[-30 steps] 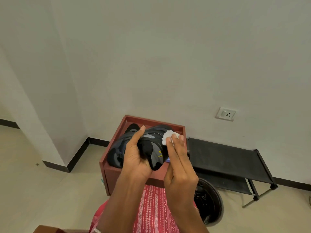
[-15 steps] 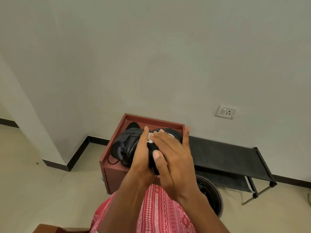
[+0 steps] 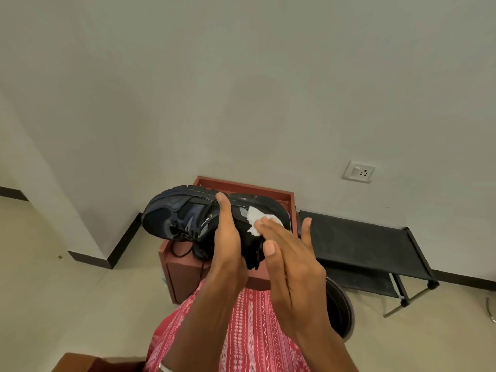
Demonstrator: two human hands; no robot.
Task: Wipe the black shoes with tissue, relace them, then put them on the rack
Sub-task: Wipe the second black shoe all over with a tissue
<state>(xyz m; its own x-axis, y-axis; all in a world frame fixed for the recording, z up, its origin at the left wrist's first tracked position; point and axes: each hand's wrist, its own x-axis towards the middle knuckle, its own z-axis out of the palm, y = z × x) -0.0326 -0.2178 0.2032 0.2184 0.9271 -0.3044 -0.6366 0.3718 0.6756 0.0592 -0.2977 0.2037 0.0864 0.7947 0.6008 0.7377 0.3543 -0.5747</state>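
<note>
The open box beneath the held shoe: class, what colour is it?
The box is reddish-brown; the head view, the only one, shows it best.

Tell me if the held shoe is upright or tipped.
Tipped: the black shoe lies on its side in the left hand, sole edge uppermost.

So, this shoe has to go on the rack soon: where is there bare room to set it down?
The rack's top shelf is bare, from the red box beside it to its right posts. The lower shelf shows bare too, but the bin crowds its front left. The shoe fills the space over the box.
</note>
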